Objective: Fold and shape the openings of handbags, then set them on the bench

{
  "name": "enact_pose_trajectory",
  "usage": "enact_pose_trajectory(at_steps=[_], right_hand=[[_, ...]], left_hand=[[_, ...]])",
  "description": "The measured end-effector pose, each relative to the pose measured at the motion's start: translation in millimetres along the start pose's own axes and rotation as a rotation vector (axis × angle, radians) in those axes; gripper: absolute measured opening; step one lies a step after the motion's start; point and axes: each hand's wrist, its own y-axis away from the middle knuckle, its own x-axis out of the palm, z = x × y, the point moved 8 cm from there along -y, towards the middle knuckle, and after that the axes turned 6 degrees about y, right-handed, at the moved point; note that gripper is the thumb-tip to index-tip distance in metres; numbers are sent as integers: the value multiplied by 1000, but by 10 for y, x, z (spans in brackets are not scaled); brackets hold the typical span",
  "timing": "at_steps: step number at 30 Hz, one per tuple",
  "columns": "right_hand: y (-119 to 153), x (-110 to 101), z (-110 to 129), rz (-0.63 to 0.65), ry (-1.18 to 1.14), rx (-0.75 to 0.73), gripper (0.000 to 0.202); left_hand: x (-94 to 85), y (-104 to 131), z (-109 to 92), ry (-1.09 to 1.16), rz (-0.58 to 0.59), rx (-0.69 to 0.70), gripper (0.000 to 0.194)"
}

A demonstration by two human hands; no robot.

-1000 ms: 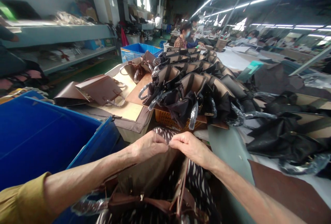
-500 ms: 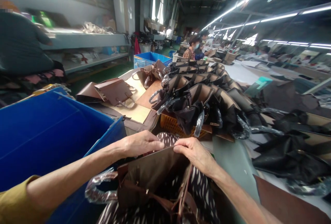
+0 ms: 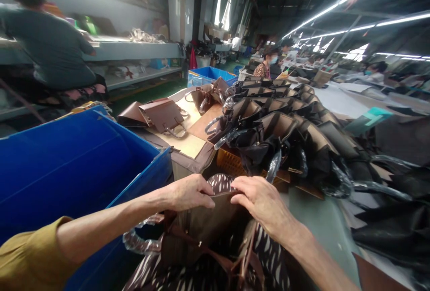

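A brown handbag (image 3: 208,223) lies open on my lap, over dark cloth with white spots (image 3: 273,255). Its far upper edge is pinched between the thumb and fingers of my left hand (image 3: 191,192). A short way to the right, my right hand (image 3: 257,194) grips the same edge with thumb and fingers. A carrying handle (image 3: 143,241) wrapped in clear plastic sticks out at the bag's left side. The inside of the bag is dark, and the fingertips behind the edge are hidden.
A big blue bin (image 3: 67,161) stands at my left. Ahead, many black and tan bags (image 3: 272,125) are heaped over an orange crate (image 3: 231,161). Brown bags (image 3: 161,114) lie on the table left of them. A person (image 3: 57,44) sits at a bench (image 3: 137,51).
The view has turned slightly left, so the surroundings sit further right. My right-hand fingers have spread along the bag's edge. Both hands still grip that edge.
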Motion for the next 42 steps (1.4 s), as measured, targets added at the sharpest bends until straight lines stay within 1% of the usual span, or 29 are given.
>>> enact_pose_trajectory(at_steps=[2,4,5,7,10,12,13,16,20,22,24,27,30,32,35,38,40,42], right_hand=[[-71,90,90,69,12,-69,12],[-129,210,107,144,-25,-72,16],[-151,250,90,153,-31,-49,19],[-176,280,41,126,-23,7,25],[-172,269,2,90,-20,63,25],[-166,253,1,86,-24,80,23],[-166,249,4,89,-23,85,23],[-182,253,12,96,-16,93,24],[-203,267,7,92,-21,95,24],[-203,271,17,106,-38,83,25],[-199,271,40,128,-55,72,29],[-205,279,117,171,-61,59,35],[-243,318,280,209,-66,20,37],[-284,350,420,218,-73,-27,38],[-343,393,594,226,-96,-91,37],[-372,445,657,277,-145,-104,33],[-376,488,664,339,-189,-100,29],[-379,525,676,401,-237,-106,24]], left_hand=[[-1,-26,8,-4,3,12,20],[-29,-39,15,1,0,31,21],[-55,-38,22,6,3,40,23],[-138,-11,64,33,8,30,29],[-312,101,174,116,-14,-37,43],[-396,213,234,154,-40,-71,47],[-410,273,255,153,-45,-82,47],[-360,433,315,90,-48,-109,45],[-282,542,364,-48,-130,-98,26],[-255,559,395,-49,-157,-112,23],[-226,563,422,16,-157,-132,26],[-193,564,414,125,-155,-112,33],[-174,573,402,152,-176,-82,40],[-157,582,422,164,-183,-92,41],[-94,591,521,288,-153,-188,36],[-24,603,657,481,-153,-325,26],[10,600,708,561,-169,-359,22],[35,587,724,591,-180,-347,20]])
